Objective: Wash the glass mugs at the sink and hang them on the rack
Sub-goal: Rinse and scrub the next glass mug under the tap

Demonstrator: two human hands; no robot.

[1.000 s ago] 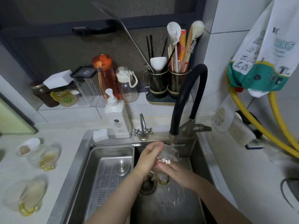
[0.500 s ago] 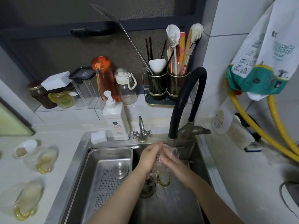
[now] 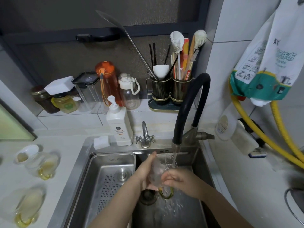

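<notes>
Moved: since a second ago the glass mug [image 3: 157, 174] has been turned in the stream, so its yellow handle [image 3: 166, 193] now hangs below the hands, and the left hand has slid round to the mug's left side.
Hard to see: the mug is clear glass, wet and blurred by splashing water, so its rim and mouth cannot be made out; the right hand covers much of its right side.
Cut off: both forearms run out of the bottom edge; a round metal object at the far right edge is only partly in view.
Left hand [image 3: 145, 175]: curled round the left side and underside of the mug, fingers reaching up along the glass, gripping it.
Right hand [image 3: 179, 180]: closed against the right side of the mug, fingertips pressed on the glass.
Mug position: held over the right basin of the sink [image 3: 194, 155], above the drain [image 3: 148, 195], just beside the stream.
Faucet [image 3: 190, 102]: black hose spout, water running down past the mug's right edge.
Left basin: a perforated steel drain tray [image 3: 105, 178] sits in it.
Counter [image 3: 9, 178]: two more glass mugs [image 3: 46, 165] [image 3: 28, 206] with yellow handles lie on their sides to the left of the sink, blurred by the lens edge.
Sink ledge: a white pump soap bottle [image 3: 119, 124] stands behind the tray.
</notes>
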